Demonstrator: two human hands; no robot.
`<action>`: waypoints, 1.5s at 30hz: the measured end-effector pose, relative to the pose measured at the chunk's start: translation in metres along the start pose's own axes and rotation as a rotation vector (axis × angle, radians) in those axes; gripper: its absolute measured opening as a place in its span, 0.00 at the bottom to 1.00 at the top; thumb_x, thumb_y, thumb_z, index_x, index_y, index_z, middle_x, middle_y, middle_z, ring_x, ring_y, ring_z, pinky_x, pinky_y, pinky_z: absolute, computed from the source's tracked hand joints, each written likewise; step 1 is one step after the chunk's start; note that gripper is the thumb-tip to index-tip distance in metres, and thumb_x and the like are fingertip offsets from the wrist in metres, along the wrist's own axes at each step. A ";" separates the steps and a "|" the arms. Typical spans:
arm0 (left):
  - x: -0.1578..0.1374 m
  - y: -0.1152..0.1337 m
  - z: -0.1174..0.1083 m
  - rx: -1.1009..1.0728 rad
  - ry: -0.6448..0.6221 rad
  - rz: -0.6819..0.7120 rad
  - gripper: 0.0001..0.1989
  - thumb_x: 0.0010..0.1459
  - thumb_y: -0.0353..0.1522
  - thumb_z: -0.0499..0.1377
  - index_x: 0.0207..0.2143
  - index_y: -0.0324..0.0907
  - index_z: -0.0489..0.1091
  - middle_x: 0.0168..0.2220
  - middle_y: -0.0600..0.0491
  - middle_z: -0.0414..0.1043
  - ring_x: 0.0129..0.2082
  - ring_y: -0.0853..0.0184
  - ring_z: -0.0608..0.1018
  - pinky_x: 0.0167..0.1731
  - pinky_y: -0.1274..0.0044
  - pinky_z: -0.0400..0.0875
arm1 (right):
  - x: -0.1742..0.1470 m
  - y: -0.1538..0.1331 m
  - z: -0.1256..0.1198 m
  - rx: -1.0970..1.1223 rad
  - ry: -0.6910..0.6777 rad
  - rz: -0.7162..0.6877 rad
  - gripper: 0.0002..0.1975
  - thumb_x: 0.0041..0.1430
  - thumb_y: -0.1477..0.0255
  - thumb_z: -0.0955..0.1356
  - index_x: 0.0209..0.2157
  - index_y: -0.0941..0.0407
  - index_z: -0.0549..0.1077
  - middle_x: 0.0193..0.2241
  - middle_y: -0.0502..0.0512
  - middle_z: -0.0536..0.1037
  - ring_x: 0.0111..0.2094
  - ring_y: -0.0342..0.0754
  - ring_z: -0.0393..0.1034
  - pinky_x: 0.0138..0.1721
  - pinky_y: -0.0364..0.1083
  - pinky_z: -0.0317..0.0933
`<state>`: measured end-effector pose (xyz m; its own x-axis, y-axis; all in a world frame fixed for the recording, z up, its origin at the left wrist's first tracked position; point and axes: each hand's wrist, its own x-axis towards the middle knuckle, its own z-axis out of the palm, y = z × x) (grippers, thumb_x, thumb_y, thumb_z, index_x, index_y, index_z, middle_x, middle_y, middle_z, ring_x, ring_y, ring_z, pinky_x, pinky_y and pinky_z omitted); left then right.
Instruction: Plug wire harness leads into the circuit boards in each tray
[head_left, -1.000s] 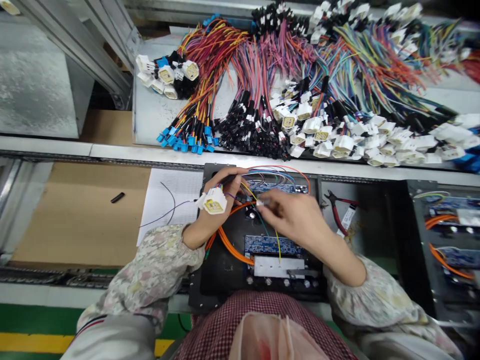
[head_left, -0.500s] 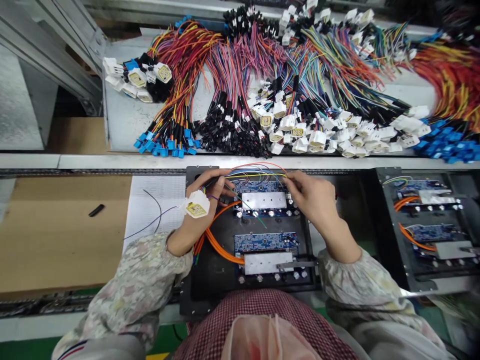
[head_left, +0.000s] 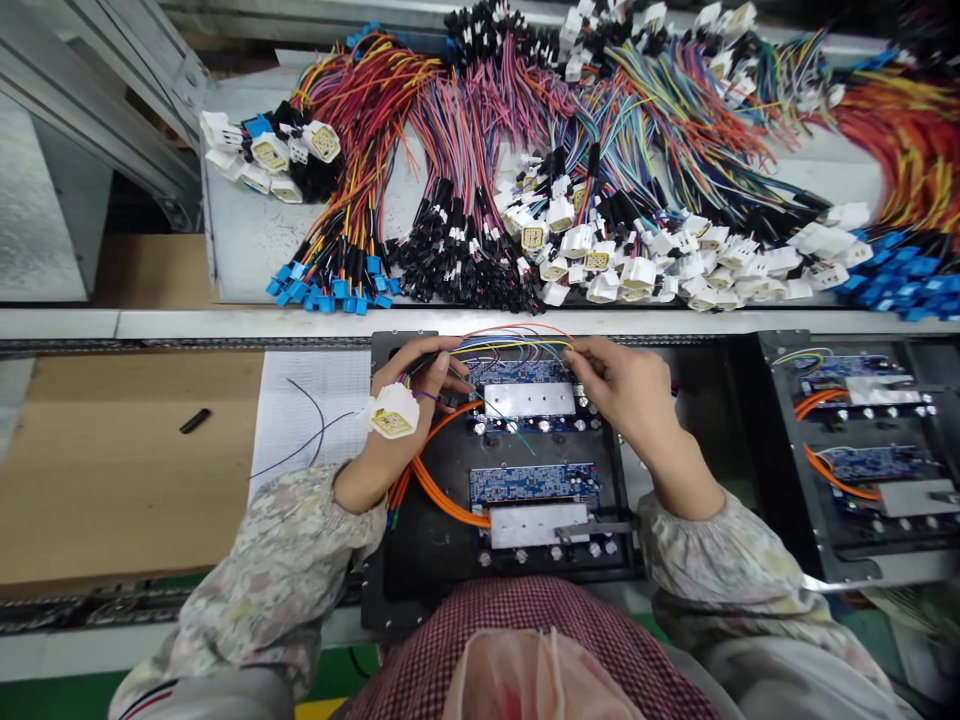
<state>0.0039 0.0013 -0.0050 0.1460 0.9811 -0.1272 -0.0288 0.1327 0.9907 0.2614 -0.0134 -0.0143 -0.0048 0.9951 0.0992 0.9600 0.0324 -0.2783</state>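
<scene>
My left hand (head_left: 432,380) is closed around the sleeved end of a wire harness (head_left: 517,343). Its white connector (head_left: 394,411) with a yellow face lies over the back of that hand. Multicoloured wires arch rightward to my right hand (head_left: 628,392), whose thumb and forefinger pinch them near their free ends. One green wire (head_left: 514,429) hangs loose below. Both hands are above the upper blue circuit board (head_left: 517,372), fitted with a silver metal plate (head_left: 529,400), inside a black case (head_left: 427,580). My fingertips hide part of the wire ends.
A lower circuit board (head_left: 529,482) and thick orange cables (head_left: 442,497) are in the same case. Another case (head_left: 784,480) stands to the right. Bundled harnesses (head_left: 465,150) cover the shelf behind. Cardboard (head_left: 112,470), a printed sheet (head_left: 281,400) and a black sleeve piece (head_left: 195,421) lie left.
Both hands keep their grip on the harness with hardly any movement. The right-hand case appears slightly farther right, and the view has shifted a little.
</scene>
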 end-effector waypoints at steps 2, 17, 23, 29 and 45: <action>0.000 0.000 0.000 -0.001 0.001 -0.005 0.15 0.62 0.42 0.61 0.45 0.42 0.73 0.33 0.52 0.77 0.28 0.68 0.83 0.21 0.83 0.76 | 0.001 -0.001 0.000 0.010 -0.010 -0.008 0.13 0.63 0.64 0.64 0.38 0.54 0.79 0.26 0.53 0.81 0.25 0.49 0.73 0.27 0.44 0.50; 0.000 0.000 0.000 0.010 -0.009 0.021 0.14 0.62 0.42 0.61 0.45 0.43 0.73 0.34 0.51 0.77 0.29 0.68 0.82 0.21 0.83 0.76 | 0.004 -0.002 0.001 0.031 -0.004 -0.051 0.13 0.64 0.65 0.65 0.39 0.54 0.80 0.30 0.54 0.82 0.27 0.50 0.74 0.28 0.45 0.52; 0.001 -0.002 -0.001 0.015 -0.004 0.033 0.13 0.63 0.41 0.60 0.45 0.43 0.72 0.34 0.51 0.77 0.28 0.68 0.82 0.21 0.82 0.75 | 0.004 -0.002 0.004 0.102 0.002 -0.058 0.13 0.64 0.66 0.64 0.38 0.55 0.80 0.31 0.55 0.82 0.28 0.49 0.74 0.29 0.45 0.54; 0.000 -0.002 0.000 0.026 -0.005 0.035 0.13 0.63 0.41 0.60 0.45 0.43 0.73 0.34 0.51 0.77 0.29 0.68 0.83 0.23 0.81 0.75 | 0.003 -0.003 0.002 0.115 -0.007 -0.030 0.14 0.63 0.66 0.64 0.38 0.56 0.80 0.30 0.56 0.82 0.26 0.48 0.72 0.28 0.45 0.54; 0.000 0.000 0.000 0.039 -0.006 0.031 0.12 0.63 0.40 0.60 0.45 0.43 0.73 0.34 0.51 0.77 0.29 0.67 0.83 0.22 0.80 0.76 | 0.002 -0.004 -0.007 -0.064 -0.122 0.010 0.10 0.60 0.67 0.66 0.34 0.53 0.81 0.32 0.54 0.82 0.29 0.50 0.73 0.26 0.45 0.51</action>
<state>0.0041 0.0010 -0.0049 0.1521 0.9836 -0.0966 0.0056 0.0969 0.9953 0.2592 -0.0120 -0.0064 -0.0250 0.9995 -0.0209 0.9759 0.0198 -0.2171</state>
